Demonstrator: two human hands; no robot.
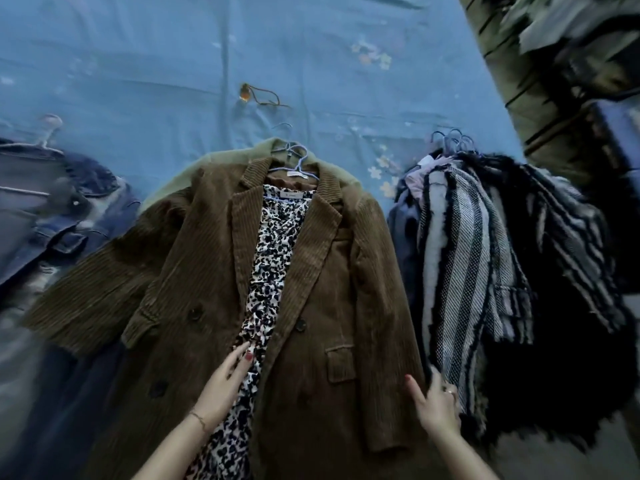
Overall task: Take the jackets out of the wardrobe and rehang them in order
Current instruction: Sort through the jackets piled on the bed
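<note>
A brown corduroy coat (329, 289) lies flat on a blue bedsheet (173, 64), on a blue hanger (299, 162), with a leopard-print garment (270, 258) inside it and an olive garment (207, 164) beneath. My left hand (225, 386) rests with straight fingers on the leopard-print fabric at the coat's opening. My right hand (436, 403) touches the coat's right edge, beside a black-and-white striped fuzzy jacket (485, 258). A denim jacket (59, 209) lies at the left.
The striped jacket tops a pile of garments with several hanger hooks (453, 140) at its top. A small amber object with a cord (256, 95) lies on the sheet above the coat. Dark, blurred furniture (561, 81) stands at the upper right.
</note>
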